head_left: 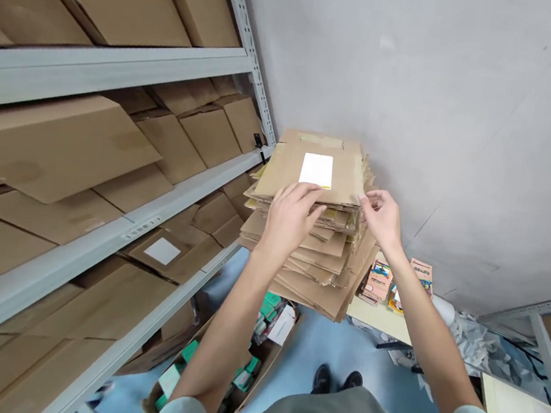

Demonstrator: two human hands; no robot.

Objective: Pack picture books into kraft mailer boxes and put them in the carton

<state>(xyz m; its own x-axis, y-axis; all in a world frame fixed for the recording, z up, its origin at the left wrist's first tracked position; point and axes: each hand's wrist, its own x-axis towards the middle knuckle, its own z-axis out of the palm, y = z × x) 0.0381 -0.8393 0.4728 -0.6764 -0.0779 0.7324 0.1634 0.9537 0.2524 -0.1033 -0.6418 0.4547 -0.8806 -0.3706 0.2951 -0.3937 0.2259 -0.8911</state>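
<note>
A tall stack of flattened cardboard boxes (316, 258) stands in front of me by the wall. Its top flattened cardboard box (288, 161) carries a white label (317, 169) and has strips of tape along its edges. My left hand (293, 214) rests over the near edge just below the label, fingers slightly bent and thumb held apart. At the right near corner, my right hand (382, 216) has its thumb and forefinger closed on the edge of the top box. The other right fingers are curled and partly hidden.
Metal shelving (154, 215) full of cardboard boxes lines the left. Below it on the blue floor sits an open carton (252, 398) with green and white packets. Pink boxes (376, 282) stand on a small table (385, 319), right of the stack. Crumpled paper (477, 342) lies farther right.
</note>
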